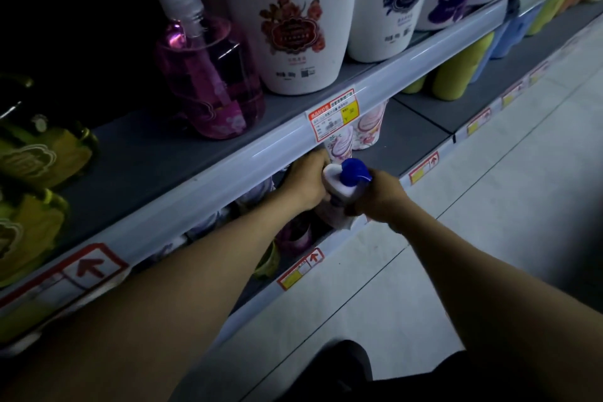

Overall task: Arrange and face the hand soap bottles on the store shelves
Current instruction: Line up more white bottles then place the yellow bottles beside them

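A white bottle with a blue cap [346,181] stands at the front edge of the lower shelf [421,127]. My left hand [305,183] grips it from the left and my right hand [380,196] from the right. Its lower body is partly hidden by my hands. Behind it on the same shelf stand floral white bottles [365,130]. On the upper shelf [228,153] a pink pump soap bottle [208,75] stands beside two large white jugs, one with a red flower label [293,23], one with a blue label [398,0].
Yellow-green packs [32,153] lie at the left of the upper shelf. Green and blue bottles [463,65] fill the lower shelf to the right. A red price tag [332,114] hangs on the shelf rail. Pale tiled floor [456,254] lies to the right.
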Demonstrator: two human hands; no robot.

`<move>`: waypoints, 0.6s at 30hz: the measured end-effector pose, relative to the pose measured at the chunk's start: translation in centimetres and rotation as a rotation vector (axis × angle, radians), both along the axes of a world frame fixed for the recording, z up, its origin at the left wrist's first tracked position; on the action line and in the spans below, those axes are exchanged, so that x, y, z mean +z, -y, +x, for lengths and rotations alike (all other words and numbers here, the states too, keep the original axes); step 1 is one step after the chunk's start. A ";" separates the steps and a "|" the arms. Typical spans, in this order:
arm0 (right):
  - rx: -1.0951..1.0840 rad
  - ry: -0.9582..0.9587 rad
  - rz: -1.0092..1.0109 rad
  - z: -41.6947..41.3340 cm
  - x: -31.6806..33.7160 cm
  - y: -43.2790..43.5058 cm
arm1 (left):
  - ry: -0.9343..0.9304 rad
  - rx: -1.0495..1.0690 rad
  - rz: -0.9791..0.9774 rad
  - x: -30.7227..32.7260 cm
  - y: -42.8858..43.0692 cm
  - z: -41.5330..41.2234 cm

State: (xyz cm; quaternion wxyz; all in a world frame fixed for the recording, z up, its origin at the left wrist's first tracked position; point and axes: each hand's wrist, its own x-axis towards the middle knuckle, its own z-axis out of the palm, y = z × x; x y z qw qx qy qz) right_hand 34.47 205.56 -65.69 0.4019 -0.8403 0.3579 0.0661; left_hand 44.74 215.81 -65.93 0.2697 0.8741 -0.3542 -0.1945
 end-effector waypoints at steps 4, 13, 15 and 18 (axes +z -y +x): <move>0.099 -0.001 0.027 -3.4 1.3 1.8 | -0.289 0.020 -0.217 -0.8 -1.1 -2.7; 0.290 0.103 0.483 -10.2 9.8 0.5 | -0.600 0.158 -0.697 5.3 -8.2 -10.8; 0.344 0.180 0.503 -10.4 12.5 -1.3 | -0.562 0.202 -0.792 8.2 -10.6 -12.4; 0.441 0.368 0.484 -10.1 17.2 -5.2 | -0.383 0.240 -0.895 13.4 -14.8 -13.5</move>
